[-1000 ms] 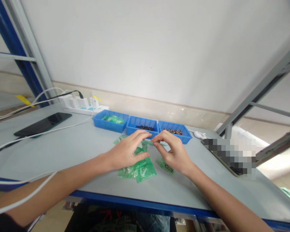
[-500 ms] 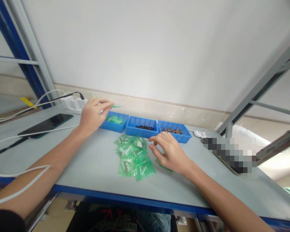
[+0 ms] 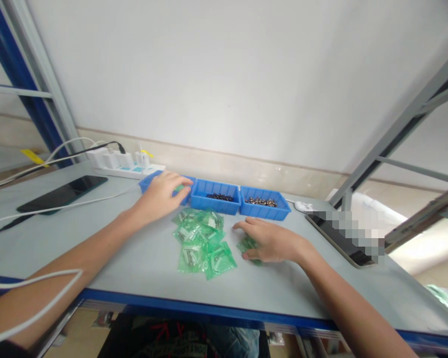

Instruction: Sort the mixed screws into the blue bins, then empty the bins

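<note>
The right hand [image 3: 271,239], fingers apart, partly covers a small, flat, translucent green plastic bag [image 3: 246,243] on the smooth grey table [image 3: 276,293]. The bag looks light, limp and slippery, best pinched at an edge. The left hand [image 3: 168,191] overlaps a rectangular blue plastic bin [image 3: 145,185]; whether it grips, I cannot tell.

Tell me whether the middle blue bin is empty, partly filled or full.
Partly filled: small dark pieces lie low in the middle blue bin, and its bare back wall shows above them.
</note>
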The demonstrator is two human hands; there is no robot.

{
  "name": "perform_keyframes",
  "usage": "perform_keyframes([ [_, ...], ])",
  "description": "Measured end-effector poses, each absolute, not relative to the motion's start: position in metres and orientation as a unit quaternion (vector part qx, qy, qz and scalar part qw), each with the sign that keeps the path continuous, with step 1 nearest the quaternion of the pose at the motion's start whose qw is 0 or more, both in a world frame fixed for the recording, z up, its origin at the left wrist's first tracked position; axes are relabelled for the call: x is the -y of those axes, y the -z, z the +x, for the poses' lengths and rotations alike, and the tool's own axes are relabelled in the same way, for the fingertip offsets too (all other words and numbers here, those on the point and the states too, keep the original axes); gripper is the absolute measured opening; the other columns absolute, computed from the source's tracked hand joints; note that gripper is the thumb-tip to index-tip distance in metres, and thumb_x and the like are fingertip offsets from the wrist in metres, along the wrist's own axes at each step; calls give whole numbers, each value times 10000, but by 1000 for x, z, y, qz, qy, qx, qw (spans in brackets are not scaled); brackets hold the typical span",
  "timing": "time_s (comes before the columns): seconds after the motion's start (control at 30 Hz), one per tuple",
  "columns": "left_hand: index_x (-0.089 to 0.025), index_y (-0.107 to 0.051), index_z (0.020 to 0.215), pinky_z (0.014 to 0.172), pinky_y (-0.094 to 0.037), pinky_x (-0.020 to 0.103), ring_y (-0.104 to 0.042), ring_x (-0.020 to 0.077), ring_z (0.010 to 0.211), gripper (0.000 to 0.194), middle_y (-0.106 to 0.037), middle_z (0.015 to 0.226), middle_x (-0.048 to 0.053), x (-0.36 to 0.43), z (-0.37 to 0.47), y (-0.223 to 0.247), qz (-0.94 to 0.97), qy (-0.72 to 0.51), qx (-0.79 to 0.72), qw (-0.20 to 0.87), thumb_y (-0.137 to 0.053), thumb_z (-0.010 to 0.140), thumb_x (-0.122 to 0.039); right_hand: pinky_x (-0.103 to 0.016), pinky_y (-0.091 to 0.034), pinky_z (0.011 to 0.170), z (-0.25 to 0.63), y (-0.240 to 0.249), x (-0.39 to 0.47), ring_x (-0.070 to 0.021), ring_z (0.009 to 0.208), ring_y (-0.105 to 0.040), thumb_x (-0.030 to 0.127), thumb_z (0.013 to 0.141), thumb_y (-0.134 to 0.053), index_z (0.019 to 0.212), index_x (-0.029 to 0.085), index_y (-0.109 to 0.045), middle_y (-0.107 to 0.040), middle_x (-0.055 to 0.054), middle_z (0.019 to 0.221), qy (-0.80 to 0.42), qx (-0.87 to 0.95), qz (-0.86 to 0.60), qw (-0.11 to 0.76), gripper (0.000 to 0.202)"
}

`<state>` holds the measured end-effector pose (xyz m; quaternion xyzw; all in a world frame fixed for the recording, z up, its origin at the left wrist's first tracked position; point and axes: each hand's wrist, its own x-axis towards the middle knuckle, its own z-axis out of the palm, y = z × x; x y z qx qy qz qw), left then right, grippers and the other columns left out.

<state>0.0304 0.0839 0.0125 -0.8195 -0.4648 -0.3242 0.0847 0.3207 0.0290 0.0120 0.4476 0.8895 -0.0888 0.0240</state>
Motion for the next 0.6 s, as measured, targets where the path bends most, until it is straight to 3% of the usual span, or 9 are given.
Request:
perform_keyframes([
  [0.13, -181, -646, 980, 894, -419, 382, -541, 221, 987, 259, -666, 975, 62, -62, 57, -8, -863, 332, 378, 49, -437, 899, -311, -311, -467, 709, 313, -3, -33, -184, 821, -574, 117, 750, -584, 1197, 200, -477, -532, -67, 1001, 153, -892, 425, -22, 467],
  [0.27, -187, -636, 993, 896, -428, 367, -536, 207, 979, 223, -657, 948, 57, -49, 71, -3, -893, 317, 318, 0, -450, 904, -273, -336, -458, 796, 307, 3, -38, -184, 899, -542, -8, 721, -462, 1120, 173, -484, -508, -79, 1014, 125, -906, 385, -122, 439],
  [0.43, -199, -612, 1043, 841, -464, 339, -581, 190, 925, 227, -665, 943, 42, -36, 80, -2, -875, 315, 345, -126, -496, 879, -307, -307, -462, 730, 299, 2, -41, -158, 825, -526, 70, 789, -513, 1032, 194, -522, -523, -41, 917, 125, -864, 373, -315, 272],
  [0.6, -171, -566, 1120, 755, -481, 308, -607, 187, 853, 434, -655, 956, 47, -23, 94, 4, -847, 314, 380, -200, -642, 764, -409, -257, -469, 631, 283, 9, -38, -138, 776, -532, 147, 802, -552, 935, 191, -572, -518, -23, 848, 174, -795, 383, -438, 141],
])
